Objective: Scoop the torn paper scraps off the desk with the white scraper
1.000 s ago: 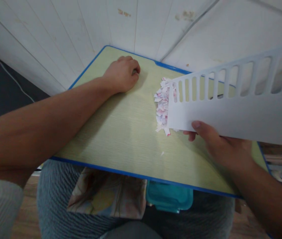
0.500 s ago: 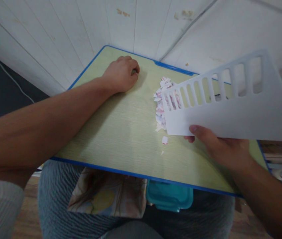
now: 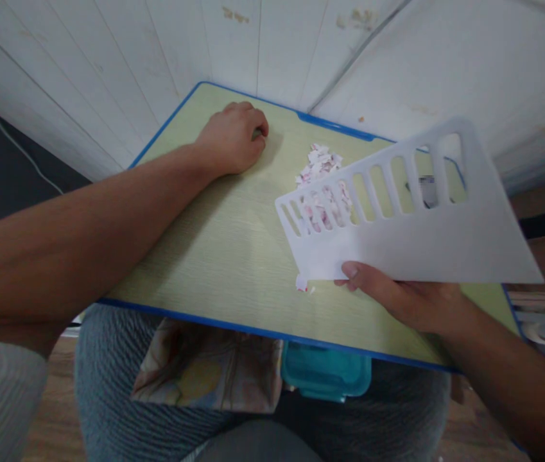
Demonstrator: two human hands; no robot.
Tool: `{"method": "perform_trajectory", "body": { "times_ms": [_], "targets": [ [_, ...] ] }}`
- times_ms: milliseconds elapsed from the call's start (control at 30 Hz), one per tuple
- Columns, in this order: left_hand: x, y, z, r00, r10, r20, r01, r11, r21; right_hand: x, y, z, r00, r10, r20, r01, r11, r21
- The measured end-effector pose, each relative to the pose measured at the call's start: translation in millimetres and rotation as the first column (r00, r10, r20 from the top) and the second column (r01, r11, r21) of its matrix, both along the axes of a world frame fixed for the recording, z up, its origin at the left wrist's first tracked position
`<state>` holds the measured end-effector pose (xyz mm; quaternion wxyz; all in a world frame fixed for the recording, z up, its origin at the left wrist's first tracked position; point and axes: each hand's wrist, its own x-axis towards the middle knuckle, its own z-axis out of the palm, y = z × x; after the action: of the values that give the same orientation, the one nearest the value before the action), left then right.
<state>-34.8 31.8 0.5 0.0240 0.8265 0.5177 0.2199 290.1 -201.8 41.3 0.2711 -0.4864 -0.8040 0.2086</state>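
Note:
My right hand (image 3: 397,298) grips a white slotted plastic panel (image 3: 397,247) by its lower edge, thumb on the near face. The panel is tilted over a pile of torn paper scraps (image 3: 319,163), and part of the pile shows through its slots. One loose scrap (image 3: 301,282) lies at the panel's lower left corner. On the folding table (image 3: 233,256), my left hand (image 3: 236,138) rests with its fingers curled in, left of the scraps. What those fingers hold, if anything, is hidden.
A white plank wall (image 3: 233,51) stands behind the blue-edged table, with a cable (image 3: 359,54) running down it. Below the near edge, a patterned cloth (image 3: 214,378) and a teal plastic box (image 3: 325,372) sit at my lap. A small object (image 3: 427,189) shows through the panel's slots.
My right hand has moved the slotted panel left and toward me, so it covers more of the near part of the paper pile. The left hand has stayed in place.

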Motion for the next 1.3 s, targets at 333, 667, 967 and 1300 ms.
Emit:
{"method": "perform_trajectory", "body": {
  "times_ms": [333,667,967,1300],
  "targets": [
    [1,-2,2.2,1.0,-0.007,0.007,0.007,1.0,-0.02,2,0,10,0.983,0.118,-0.144,-0.136,0.983,-0.122],
    [-1,0,1.4,0.999,-0.018,0.028,0.019,1.0,-0.019,7,4,18,0.964,0.222,-0.147,-0.248,0.951,-0.187],
    [0,2,-0.4,1.0,-0.009,-0.018,0.009,1.0,0.006,3,10,16,0.941,-0.093,-0.327,0.018,0.974,-0.224],
    [-1,4,-2.1,0.998,-0.008,-0.063,0.011,0.999,0.042,6,19,1,0.958,-0.22,-0.184,0.199,0.972,-0.124]
  ]
}}
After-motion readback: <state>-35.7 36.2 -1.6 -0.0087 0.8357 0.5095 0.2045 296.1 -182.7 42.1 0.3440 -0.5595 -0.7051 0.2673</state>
